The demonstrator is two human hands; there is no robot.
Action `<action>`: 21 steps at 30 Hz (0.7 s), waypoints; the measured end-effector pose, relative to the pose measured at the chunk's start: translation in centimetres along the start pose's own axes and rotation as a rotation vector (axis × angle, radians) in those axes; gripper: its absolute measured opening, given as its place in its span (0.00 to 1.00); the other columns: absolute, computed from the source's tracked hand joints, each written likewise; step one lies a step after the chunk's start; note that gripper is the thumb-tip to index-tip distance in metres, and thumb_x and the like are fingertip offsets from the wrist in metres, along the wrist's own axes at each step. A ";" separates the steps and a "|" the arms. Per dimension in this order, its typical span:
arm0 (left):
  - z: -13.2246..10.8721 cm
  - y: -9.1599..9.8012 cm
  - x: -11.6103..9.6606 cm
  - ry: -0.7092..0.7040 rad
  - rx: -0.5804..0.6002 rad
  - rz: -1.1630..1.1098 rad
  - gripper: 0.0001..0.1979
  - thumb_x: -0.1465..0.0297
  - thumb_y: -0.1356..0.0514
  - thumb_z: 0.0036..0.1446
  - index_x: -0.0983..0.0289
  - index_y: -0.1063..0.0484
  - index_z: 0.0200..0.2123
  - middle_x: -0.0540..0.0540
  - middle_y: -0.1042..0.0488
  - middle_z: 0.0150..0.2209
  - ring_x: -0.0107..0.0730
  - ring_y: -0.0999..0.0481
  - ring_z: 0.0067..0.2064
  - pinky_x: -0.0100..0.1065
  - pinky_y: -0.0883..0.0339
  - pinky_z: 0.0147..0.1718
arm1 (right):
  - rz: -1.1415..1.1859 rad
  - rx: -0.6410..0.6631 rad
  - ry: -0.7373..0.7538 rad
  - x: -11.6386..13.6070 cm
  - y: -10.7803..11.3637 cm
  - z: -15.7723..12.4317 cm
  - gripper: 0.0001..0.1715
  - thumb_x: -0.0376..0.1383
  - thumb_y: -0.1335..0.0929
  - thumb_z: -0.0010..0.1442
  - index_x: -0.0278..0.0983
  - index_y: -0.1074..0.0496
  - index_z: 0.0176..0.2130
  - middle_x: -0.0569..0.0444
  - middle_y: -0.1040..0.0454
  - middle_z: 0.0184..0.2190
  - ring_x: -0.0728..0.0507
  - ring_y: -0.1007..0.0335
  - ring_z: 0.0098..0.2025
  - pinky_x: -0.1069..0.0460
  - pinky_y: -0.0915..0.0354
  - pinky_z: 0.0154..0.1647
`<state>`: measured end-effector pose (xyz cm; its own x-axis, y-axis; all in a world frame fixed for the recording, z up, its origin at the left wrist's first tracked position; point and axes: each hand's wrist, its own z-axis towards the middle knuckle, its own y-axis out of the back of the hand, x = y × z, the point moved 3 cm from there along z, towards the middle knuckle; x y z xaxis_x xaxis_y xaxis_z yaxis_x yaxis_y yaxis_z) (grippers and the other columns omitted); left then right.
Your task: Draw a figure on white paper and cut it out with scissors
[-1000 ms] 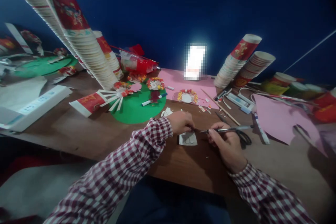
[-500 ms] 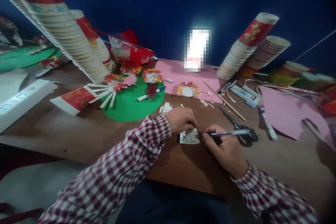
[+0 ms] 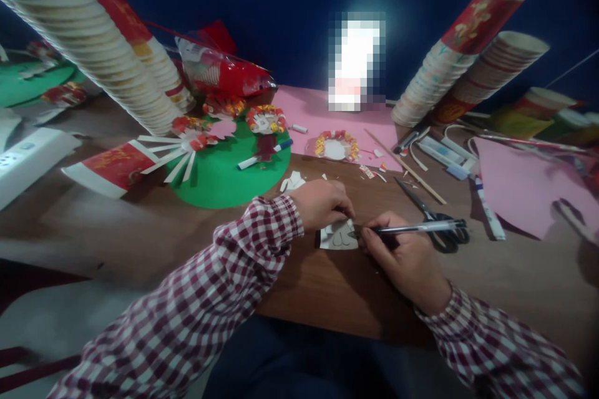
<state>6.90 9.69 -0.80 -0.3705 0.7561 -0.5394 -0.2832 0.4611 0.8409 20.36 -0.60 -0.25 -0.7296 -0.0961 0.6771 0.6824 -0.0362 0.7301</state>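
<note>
A small pale piece of paper (image 3: 340,239) with dark curved lines lies on the wooden table in front of me. My left hand (image 3: 324,206) reaches over its far edge, fingers bent down and closed on the paper. In my right hand (image 3: 403,255) is a pen (image 3: 412,228) with a clear barrel, held almost level; its tip meets the paper's right side. Beneath and behind the pen's back end lie black-handled scissors (image 3: 442,224). White paper scraps (image 3: 292,181) rest just beyond my left wrist.
Tall paper cup stacks lean in view at left (image 3: 107,50) and right (image 3: 449,56). A green paper disc (image 3: 210,190) bears paper flowers and a marker (image 3: 264,155). Pink sheets (image 3: 304,106), a wooden stick (image 3: 407,167) and a white power strip (image 3: 32,159) lie about.
The view has shifted slightly, so the cup stacks and other things sit a little differently in it. Both hands keep their hold, with the pen tip still at the paper's right side.
</note>
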 end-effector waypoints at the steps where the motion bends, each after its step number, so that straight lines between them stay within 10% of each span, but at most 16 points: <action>1: 0.0 0.0 0.0 -0.002 -0.002 0.004 0.08 0.73 0.41 0.51 0.62 0.24 0.35 0.53 0.27 0.33 0.28 0.29 0.36 0.28 0.37 0.36 | -0.005 0.001 -0.001 0.0 0.0 0.0 0.11 0.40 0.37 0.59 0.37 0.33 0.29 0.57 0.31 0.22 0.49 0.35 0.24 0.55 0.42 0.27; 21: 0.0 0.1 -0.2 -0.001 0.003 -0.002 0.09 0.73 0.42 0.51 0.63 0.24 0.35 0.54 0.27 0.34 0.29 0.28 0.36 0.29 0.37 0.36 | -0.015 -0.005 0.001 0.2 -0.2 0.3 0.09 0.39 0.36 0.59 0.37 0.32 0.29 0.57 0.30 0.22 0.49 0.34 0.23 0.56 0.40 0.25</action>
<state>6.92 9.60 -0.65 -0.3690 0.7558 -0.5409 -0.2809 0.4641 0.8401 20.06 -0.32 -0.19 -0.7394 -0.0967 0.6663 0.6719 -0.0428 0.7394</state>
